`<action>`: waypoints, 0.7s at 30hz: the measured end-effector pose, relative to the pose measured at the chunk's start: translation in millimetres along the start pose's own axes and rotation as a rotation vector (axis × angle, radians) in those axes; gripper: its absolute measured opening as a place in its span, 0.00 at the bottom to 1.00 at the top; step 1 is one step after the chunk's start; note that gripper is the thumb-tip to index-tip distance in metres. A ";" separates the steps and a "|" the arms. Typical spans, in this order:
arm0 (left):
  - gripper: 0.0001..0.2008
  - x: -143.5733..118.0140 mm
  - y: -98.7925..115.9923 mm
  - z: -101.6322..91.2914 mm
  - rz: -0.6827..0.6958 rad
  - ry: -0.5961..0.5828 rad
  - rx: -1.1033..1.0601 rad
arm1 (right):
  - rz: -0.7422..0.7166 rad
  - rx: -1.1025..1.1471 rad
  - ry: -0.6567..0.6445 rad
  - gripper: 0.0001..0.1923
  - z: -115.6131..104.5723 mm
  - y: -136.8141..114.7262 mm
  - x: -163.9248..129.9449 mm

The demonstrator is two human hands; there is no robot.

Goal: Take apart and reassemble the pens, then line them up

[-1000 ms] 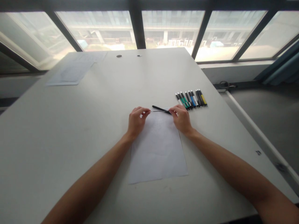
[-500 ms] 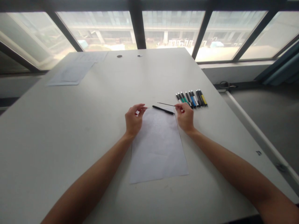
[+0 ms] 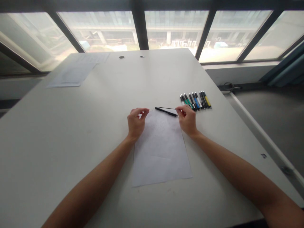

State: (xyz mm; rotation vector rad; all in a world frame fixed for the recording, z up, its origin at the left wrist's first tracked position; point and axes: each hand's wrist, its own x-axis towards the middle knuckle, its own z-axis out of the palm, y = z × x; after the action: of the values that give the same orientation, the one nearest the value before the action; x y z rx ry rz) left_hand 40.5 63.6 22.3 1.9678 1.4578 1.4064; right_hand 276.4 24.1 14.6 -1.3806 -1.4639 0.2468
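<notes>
Right hand [image 3: 187, 120]: pinches thin black refill [image 3: 167, 108] by its end, tip aimed at the black pen barrel [image 3: 166, 111] lying atop the paper sheet [image 3: 161, 148]. Left hand [image 3: 136, 122]: fingertips closed, possibly on a tiny spring. Pen row [image 3: 195, 101] waits alongside on the tabletop [image 3: 71, 133].

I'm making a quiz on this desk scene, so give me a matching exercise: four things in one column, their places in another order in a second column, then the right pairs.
Things:
1. thin black rod
2. black pen barrel
3. row of pens
4. stack of papers

Places:
A. far left part of the table
B. pinched in the right hand
C. lying at the top edge of the white sheet
D. side by side on the table, just beyond the right hand

Pairs: 1-B, 2-C, 3-D, 4-A
</notes>
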 end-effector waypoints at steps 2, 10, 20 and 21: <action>0.05 0.1 0.3 0.0 -0.015 0.009 0.003 | -0.007 0.001 -0.010 0.09 0.7 1.3 -0.1; 0.06 -0.7 1.9 0.0 -0.019 0.014 -0.009 | -0.022 -0.013 -0.053 0.09 0.4 -0.8 -0.6; 0.05 -1.4 5.6 -1.4 0.006 0.003 -0.020 | -0.065 0.023 -0.049 0.08 0.5 -1.2 -0.5; 0.05 -1.4 6.1 -1.7 -0.001 0.000 -0.008 | -0.071 0.029 -0.046 0.08 0.6 -1.1 -0.4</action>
State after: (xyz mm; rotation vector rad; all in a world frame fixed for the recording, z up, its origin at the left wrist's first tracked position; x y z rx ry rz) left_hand 42.5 59.3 26.8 1.9624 1.4505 1.4102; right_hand 275.2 23.8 15.0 -1.3052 -1.5386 0.2550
